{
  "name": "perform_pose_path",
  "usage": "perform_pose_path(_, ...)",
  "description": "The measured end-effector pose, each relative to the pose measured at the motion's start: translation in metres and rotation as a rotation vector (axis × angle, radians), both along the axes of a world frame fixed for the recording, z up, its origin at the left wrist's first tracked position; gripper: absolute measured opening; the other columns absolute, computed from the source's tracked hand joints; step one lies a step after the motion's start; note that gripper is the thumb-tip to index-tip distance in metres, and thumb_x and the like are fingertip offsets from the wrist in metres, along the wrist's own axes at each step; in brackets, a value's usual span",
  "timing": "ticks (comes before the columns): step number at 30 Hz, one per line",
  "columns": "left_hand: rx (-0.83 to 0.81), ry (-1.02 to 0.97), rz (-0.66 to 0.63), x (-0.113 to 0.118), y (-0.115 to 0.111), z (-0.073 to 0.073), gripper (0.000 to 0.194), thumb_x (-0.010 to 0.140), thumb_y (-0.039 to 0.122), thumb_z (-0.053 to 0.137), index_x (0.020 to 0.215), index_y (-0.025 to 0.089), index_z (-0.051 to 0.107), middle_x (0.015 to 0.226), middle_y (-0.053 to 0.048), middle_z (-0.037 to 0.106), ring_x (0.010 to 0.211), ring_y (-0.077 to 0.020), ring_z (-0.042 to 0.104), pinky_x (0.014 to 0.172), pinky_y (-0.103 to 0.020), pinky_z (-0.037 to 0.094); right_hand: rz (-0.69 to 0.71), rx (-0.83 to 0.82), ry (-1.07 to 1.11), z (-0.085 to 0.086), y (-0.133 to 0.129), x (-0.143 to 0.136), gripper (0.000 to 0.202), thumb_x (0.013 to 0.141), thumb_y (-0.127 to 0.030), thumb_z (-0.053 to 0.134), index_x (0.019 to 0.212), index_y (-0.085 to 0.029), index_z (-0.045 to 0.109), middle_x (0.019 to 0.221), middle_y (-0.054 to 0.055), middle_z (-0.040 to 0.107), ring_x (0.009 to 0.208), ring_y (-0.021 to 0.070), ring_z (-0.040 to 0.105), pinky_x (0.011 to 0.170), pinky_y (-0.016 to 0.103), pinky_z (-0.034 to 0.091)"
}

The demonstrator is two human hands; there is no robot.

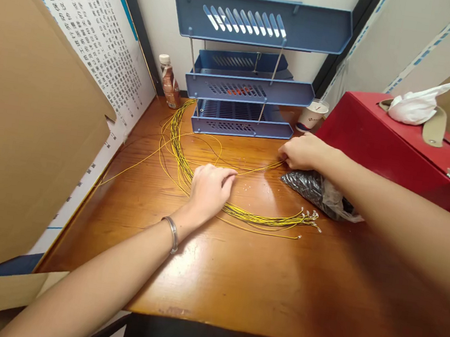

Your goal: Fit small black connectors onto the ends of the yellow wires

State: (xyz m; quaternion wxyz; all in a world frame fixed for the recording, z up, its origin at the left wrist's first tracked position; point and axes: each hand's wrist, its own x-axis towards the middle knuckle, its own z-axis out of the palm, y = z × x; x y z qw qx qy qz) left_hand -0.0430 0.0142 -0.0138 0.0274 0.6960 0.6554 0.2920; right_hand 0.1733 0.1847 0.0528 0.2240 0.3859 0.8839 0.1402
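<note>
A long bundle of thin yellow and black wires [262, 217] curves over the wooden table, its white-tipped ends lying at the right. My left hand [210, 190] rests over the bundle, thumb and fingers pinched together on a few yellow strands. Farther right, my right hand [304, 151] is closed around the far end of those strands, which run between both hands. Just below my right hand lies a clear plastic bag of small dark pieces [309, 188].
A blue tiered rack [242, 129] stands at the back, between a brown bottle [170, 85] and a paper cup [311, 115]. A red box with tissues [370, 138] is at the right. Cardboard [29, 109] borders the left side.
</note>
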Motion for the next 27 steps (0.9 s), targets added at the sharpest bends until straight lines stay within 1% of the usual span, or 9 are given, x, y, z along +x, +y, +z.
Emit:
perform_pose_path(4, 0.067, -0.033, -0.006, -0.002, 0.001, -0.001, 0.018, 0.096, 0.024, 0.061, 0.103, 0.023, 0.077, 0.105, -0.003, 0.080, 0.100, -0.0254, 0.066, 0.100, -0.045, 0.045, 0.053, 0.000, -0.035, -0.001, -0.005, -0.005, 0.023, 0.086, -0.021, 0.058, 0.097, -0.016, 0.078, 0.115, 0.017, 0.074, 0.099, 0.0291, 0.070, 0.081, 0.037, 0.042)
perform_pose_path(8, 0.149, -0.076, -0.062, 0.000, 0.001, 0.002, 0.014, 0.095, 0.025, 0.062, 0.102, 0.023, 0.075, 0.122, -0.003, 0.076, 0.116, -0.0255, 0.062, 0.113, -0.048, 0.038, 0.061, -0.017, -0.014, 0.001, -0.004, -0.005, 0.021, 0.083, -0.019, 0.063, 0.095, -0.013, 0.079, 0.105, 0.019, 0.076, 0.097, 0.0306, 0.071, 0.083, 0.039, 0.043)
perform_pose_path(14, 0.148, -0.223, -0.239, 0.017, -0.013, 0.018, 0.015, 0.095, 0.022, 0.061, 0.096, 0.020, 0.076, 0.113, -0.006, 0.078, 0.111, -0.0253, 0.064, 0.106, -0.046, 0.046, 0.119, -0.045, -0.047, 0.004, -0.002, -0.008, 0.023, 0.083, -0.017, 0.062, 0.098, -0.012, 0.079, 0.095, 0.018, 0.077, 0.089, 0.0281, 0.072, 0.072, 0.035, 0.043)
perform_pose_path(16, 0.058, -0.394, -0.317, 0.028, -0.024, 0.029, 0.015, 0.095, 0.022, 0.060, 0.096, 0.020, 0.076, 0.107, -0.006, 0.079, 0.103, -0.0233, 0.067, 0.100, -0.044, 0.050, 0.112, -0.046, -0.047, 0.006, -0.004, -0.010, 0.023, 0.083, -0.018, 0.061, 0.097, -0.012, 0.079, 0.095, 0.019, 0.077, 0.088, 0.0286, 0.071, 0.069, 0.034, 0.043)
perform_pose_path(18, -0.178, -0.667, -0.384, 0.038, -0.034, 0.039, 0.017, 0.095, 0.028, 0.061, 0.095, 0.020, 0.076, 0.098, -0.006, 0.080, 0.088, -0.0207, 0.070, 0.085, -0.039, 0.056, 0.096, -0.028, 0.013, 0.012, -0.008, -0.012, 0.022, 0.083, -0.020, 0.061, 0.094, -0.011, 0.078, 0.093, 0.019, 0.076, 0.086, 0.0299, 0.071, 0.065, 0.034, 0.042)
perform_pose_path(19, -0.302, -0.789, -0.414, 0.043, -0.038, 0.044, 0.020, 0.096, 0.031, 0.060, 0.094, 0.020, 0.077, 0.099, -0.007, 0.080, 0.089, -0.0209, 0.071, 0.084, -0.038, 0.057, 0.086, -0.014, 0.066, 0.016, -0.011, -0.013, 0.022, 0.083, -0.021, 0.062, 0.093, -0.011, 0.078, 0.092, 0.019, 0.075, 0.085, 0.0301, 0.071, 0.064, 0.035, 0.042)
perform_pose_path(23, -0.679, -1.145, -0.405, 0.061, -0.034, 0.053, 0.036, 0.102, 0.044, 0.050, 0.112, 0.018, 0.072, 0.133, -0.014, 0.070, 0.119, -0.0267, 0.068, 0.090, -0.040, 0.059, 0.035, 0.039, 0.317, 0.041, -0.033, -0.017, 0.020, 0.080, -0.018, 0.062, 0.094, -0.014, 0.075, 0.089, 0.014, 0.074, 0.081, 0.0271, 0.068, 0.066, 0.035, 0.043)
perform_pose_path(25, -0.771, -1.291, -0.371, 0.066, -0.024, 0.056, 0.046, 0.102, 0.054, 0.046, 0.125, 0.018, 0.066, 0.148, -0.016, 0.058, 0.133, -0.0293, 0.060, 0.095, -0.042, 0.058, 0.008, 0.051, 0.394, 0.055, -0.051, -0.017, 0.018, 0.078, -0.016, 0.063, 0.092, -0.015, 0.074, 0.083, 0.012, 0.072, 0.079, 0.0263, 0.067, 0.065, 0.034, 0.043)
perform_pose_path(27, -0.750, -1.386, -0.383, 0.068, -0.013, 0.062, 0.053, 0.104, 0.059, 0.036, 0.129, 0.019, 0.061, 0.150, -0.017, 0.056, 0.137, -0.0296, 0.057, 0.097, -0.044, 0.057, -0.029, 0.050, 0.461, 0.065, -0.073, -0.016, 0.015, 0.077, -0.017, 0.064, 0.090, -0.017, 0.074, 0.079, 0.011, 0.070, 0.077, 0.0255, 0.066, 0.063, 0.034, 0.042)
